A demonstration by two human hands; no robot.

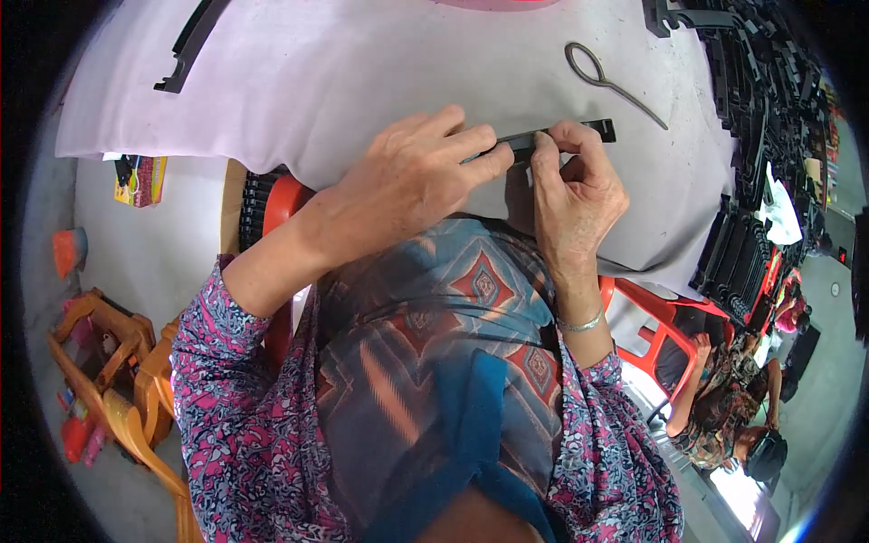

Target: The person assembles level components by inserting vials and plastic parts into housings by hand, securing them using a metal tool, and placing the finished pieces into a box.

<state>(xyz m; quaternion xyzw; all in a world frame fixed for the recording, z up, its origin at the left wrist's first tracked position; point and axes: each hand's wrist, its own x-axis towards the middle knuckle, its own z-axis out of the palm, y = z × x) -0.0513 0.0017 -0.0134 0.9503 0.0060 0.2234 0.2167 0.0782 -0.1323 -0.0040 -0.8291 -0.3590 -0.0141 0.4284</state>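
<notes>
Over the near part of the cloth-covered table [362, 72], both my hands grip one long, narrow black plastic strip [597, 129]. My left hand [416, 167] has its fingers closed round the strip's left end, hiding much of it. Thumb and fingers of my right hand [579, 185] pinch the strip a little short of its right end, which sticks out past them. Beyond my right hand lies a dark metal rod tool with a loop at one end [625, 90]. A similar black strip [190, 45] rests at the far left of the table.
Many black plastic parts [760, 100] are heaped along the right edge, with a stack of them [729, 258] nearer. A red plastic stool [647, 330] stands at the right, close to another person [724, 398]. Wooden chairs [127, 389] are at the lower left.
</notes>
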